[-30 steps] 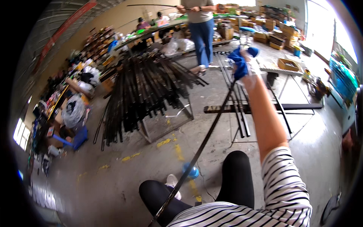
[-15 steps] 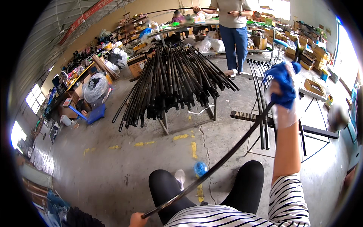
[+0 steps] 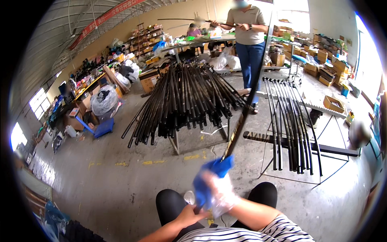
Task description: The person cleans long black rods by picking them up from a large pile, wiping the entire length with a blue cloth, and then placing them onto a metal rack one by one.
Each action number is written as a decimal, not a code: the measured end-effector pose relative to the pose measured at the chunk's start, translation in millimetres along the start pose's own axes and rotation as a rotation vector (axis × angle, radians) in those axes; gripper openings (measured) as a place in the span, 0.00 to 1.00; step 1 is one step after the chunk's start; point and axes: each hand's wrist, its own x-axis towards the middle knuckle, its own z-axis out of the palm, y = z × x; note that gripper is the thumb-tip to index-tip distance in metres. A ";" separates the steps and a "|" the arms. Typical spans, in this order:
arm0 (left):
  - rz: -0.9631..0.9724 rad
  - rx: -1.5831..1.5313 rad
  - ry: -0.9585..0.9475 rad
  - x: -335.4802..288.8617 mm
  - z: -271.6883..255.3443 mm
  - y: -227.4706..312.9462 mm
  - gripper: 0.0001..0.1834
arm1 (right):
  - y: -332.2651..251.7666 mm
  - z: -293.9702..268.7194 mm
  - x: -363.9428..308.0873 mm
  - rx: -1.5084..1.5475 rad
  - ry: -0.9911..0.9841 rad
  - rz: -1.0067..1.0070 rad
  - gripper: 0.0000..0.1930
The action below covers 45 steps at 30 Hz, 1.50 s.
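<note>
I hold a long black pole point(image 3: 242, 120) that rises from my lap toward the far right, with gold-coloured markings near its lower part. My left hand point(image 3: 189, 217) is closed around its lower end. Just above that, my right hand point(image 3: 219, 188), in a clear plastic glove, presses a blue cloth point(image 3: 213, 167) around the pole. The cloth and gloved fingers are blurred by motion. The pole's bottom tip is hidden by my hands.
A large bundle of black poles point(image 3: 185, 97) lies on a metal stand ahead. Several more poles point(image 3: 292, 129) rest on a rack at the right, across a dark beam point(image 3: 336, 149). Beyond stands a person point(image 3: 250, 32) holding a thin rod. A blue trolley point(image 3: 104, 127) is at left.
My right hand with the blue cloth has come down the pole from the upper right to near my left hand. The pole has swung more upright, pointing away from me.
</note>
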 end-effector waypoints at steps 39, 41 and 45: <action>0.878 0.145 0.468 -1.6 -42.7 91.0 0.14 | 15.4 -31.2 -8.9 -0.296 -0.804 0.100 0.12; 0.905 0.157 0.506 -0.3 -42.2 89.0 0.14 | 17.8 -32.9 -5.5 -0.320 -0.829 0.072 0.13; 0.981 0.002 0.700 14.8 -47.5 121.2 0.14 | 44.1 -54.0 -1.2 -0.528 -0.819 0.051 0.16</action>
